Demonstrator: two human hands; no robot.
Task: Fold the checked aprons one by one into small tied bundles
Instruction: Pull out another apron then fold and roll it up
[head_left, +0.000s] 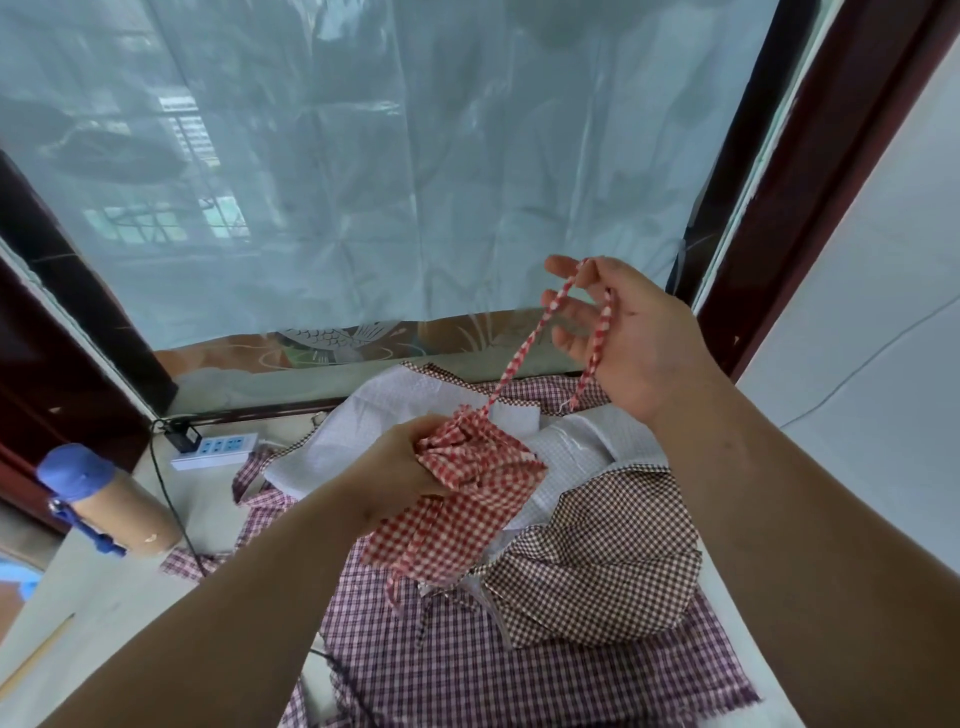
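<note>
red-and-white checked apron (467, 499): thin woven cloth, gathered into a crumpled wad. it is gripped by the left hand (400, 467), fingers curled tight round its upper end; the lower part hangs below the knuckles as a flat folded flap. a narrow tie (524, 348) of the same check is drawn taut from the wad up to the right hand (623, 338) and pinched there between thumb and forefinger. its loose end is dropped past the palm, frayed at the tip. the other right fingers are held apart, lightly bent. beneath both hands a brown checked apron (608, 561), rumpled, and a purple checked apron (467, 649), flat and raw-edged, are spread. white woven sack cloth (363, 415) is seen beyond the left fingertips. a white power strip (215, 449) is noted left of the left knuckles; its markings cannot be read.
</note>
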